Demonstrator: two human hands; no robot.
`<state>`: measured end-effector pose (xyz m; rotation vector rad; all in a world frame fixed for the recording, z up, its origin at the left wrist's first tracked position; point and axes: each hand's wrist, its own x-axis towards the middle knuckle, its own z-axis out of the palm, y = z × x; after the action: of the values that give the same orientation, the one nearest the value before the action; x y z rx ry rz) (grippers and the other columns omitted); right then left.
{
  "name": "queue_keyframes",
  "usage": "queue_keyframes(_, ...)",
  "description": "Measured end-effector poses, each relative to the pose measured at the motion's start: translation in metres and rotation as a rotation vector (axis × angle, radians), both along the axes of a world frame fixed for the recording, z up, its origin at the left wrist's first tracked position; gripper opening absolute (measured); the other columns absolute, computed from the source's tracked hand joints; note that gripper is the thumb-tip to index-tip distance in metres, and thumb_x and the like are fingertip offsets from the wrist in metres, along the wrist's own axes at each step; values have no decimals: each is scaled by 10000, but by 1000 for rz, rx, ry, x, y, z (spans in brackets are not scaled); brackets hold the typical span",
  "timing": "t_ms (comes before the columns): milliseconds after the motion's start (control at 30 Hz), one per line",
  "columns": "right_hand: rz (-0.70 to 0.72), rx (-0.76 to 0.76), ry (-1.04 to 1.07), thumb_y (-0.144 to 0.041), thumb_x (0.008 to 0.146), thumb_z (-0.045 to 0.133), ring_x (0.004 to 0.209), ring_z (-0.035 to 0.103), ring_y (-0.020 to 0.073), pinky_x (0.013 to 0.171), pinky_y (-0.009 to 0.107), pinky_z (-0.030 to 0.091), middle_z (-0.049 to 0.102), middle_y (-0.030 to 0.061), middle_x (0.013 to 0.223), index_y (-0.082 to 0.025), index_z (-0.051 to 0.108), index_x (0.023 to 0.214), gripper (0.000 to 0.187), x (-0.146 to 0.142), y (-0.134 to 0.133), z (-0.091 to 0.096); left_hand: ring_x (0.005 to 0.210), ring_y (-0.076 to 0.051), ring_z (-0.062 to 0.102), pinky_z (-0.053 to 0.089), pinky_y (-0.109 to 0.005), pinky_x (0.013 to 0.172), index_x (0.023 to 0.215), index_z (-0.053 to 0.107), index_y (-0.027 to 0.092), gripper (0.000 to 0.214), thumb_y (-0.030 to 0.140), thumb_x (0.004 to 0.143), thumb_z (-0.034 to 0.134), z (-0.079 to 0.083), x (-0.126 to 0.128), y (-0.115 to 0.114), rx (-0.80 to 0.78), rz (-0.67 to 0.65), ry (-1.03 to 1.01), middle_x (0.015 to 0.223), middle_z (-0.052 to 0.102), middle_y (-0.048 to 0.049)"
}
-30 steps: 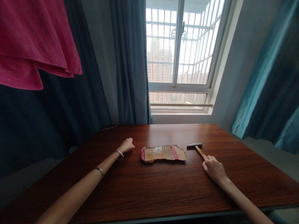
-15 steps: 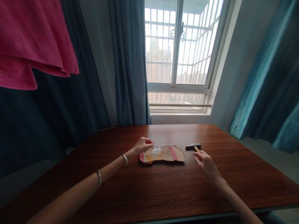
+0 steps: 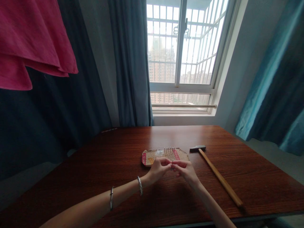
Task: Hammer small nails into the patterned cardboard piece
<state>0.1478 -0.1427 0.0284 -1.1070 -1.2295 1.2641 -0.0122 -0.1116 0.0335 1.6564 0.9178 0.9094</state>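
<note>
Our left hand [image 3: 158, 168] and right hand [image 3: 186, 171] pinch a nail [image 3: 172, 161] roughly upright between them; the cardboard [image 3: 149, 161] lies just beyond, long side crosswise.

A room in what looks like a high-rise home, blue curtains [image 3: 131, 63] by a sliding window [image 3: 178, 60], metal security bars [image 3: 194, 64] just outside it, apartment towers [image 3: 163, 68] beyond, pink cloth [image 3: 35, 38] hanging up to my left, dark wood-grain table [image 3: 163, 202] beneath the window
</note>
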Motion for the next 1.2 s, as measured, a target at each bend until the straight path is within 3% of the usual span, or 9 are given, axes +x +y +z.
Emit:
queue_keyframes(167, -11, 73, -41, -477, 571, 680, 710, 622, 232, 461, 264, 473, 687, 84, 775, -165, 685, 834, 409, -4, 6, -5, 398, -64, 395, 301, -188, 374, 766, 617, 114, 354, 455, 686, 568, -8, 3, 5, -60, 52, -13, 529, 518, 1)
queue_keyframes(267, -65, 116, -64, -505, 564, 666, 706, 624, 233, 474, 275, 488, 685, 92, 770, -148, 678, 817, 438, 3, 20, -2, 454, -85, 443, 346, -203, 418, 778, 618, 124, 352, 459, 711, 533, -8, 3, 16, 10, 73, 42, 591, 548, -17)
queue_keyframes(400, -225, 181, -36, -483, 557, 669, 707, 628, 209, 596, 310, 512, 681, 97, 768, -120, 658, 842, 462, 24, 57, -3, 692, -137, 531, 440, -247, 622, 892, 572, 140, 292, 369, 713, 545, -11, -2, 45, 203, 238, 97, 789, 574, -50)
queue_keyframes(500, -303, 175, -108, -469, 566, 652, 681, 632, 202, 598, 307, 507, 681, 99, 737, -104, 647, 825, 447, 36, 84, -11, 862, -170, 525, 430, -292, 766, 1060, 475, 135, 485, 269, 621, 633, -18, -7, 67, 280, 341, 152, 960, 537, -86)
queue_keyframes(600, -291, 178, -215, -453, 568, 640, 663, 634, 205, 602, 307, 497, 684, 92, 706, -109, 662, 761, 396, 39, 99, -21, 920, -192, 521, 412, -320, 811, 1152, 410, 132, 624, 213, 583, 654, -24, -9, 82, 268, 279, 201, 1004, 525, -102)
queue_keyframes(700, -297, 209, -259, -428, 570, 637, 700, 631, 206, 663, 311, 486, 690, 78, 717, -122, 675, 720, 343, 39, 101, -28, 854, -180, 551, 424, -303, 770, 1189, 389, 137, 635, 193, 605, 633, -26, -9, 87, 226, 164, 192, 979, 552, -101)
queue_keyframes(800, -297, 236, -292, -417, 612, 604, 721, 627, 200, 694, 313, 481, 691, 67, 741, -128, 676, 748, 328, 39, 100, -34, 842, -183, 560, 405, -304, 793, 1189, 409, 138, 620, 193, 613, 632, -23, -8, 88, 273, 139, 237, 938, 584, -90)
queue_keyframes(1067, -286, 301, -371, -379, 671, 556, 700, 627, 190, 659, 288, 484, 688, 56, 736, -145, 669, 761, 275, 39, 104, -43, 913, -229, 532, 347, -328, 839, 1132, 487, 227, 647, 461, 560, 677, -17, -7, 89, 417, 170, 612, 930, 597, -24)
queue_keyframes(1200, -291, 328, -391, -387, 672, 552, 672, 627, 181, 646, 279, 485, 688, 49, 719, -154, 671, 749, 272, 39, 103, -41, 987, -259, 501, 348, -326, 852, 1185, 451, 216, 796, 583, 511, 662, -15, -11, 91, 462, 115, 666, 1048, 563, -66)
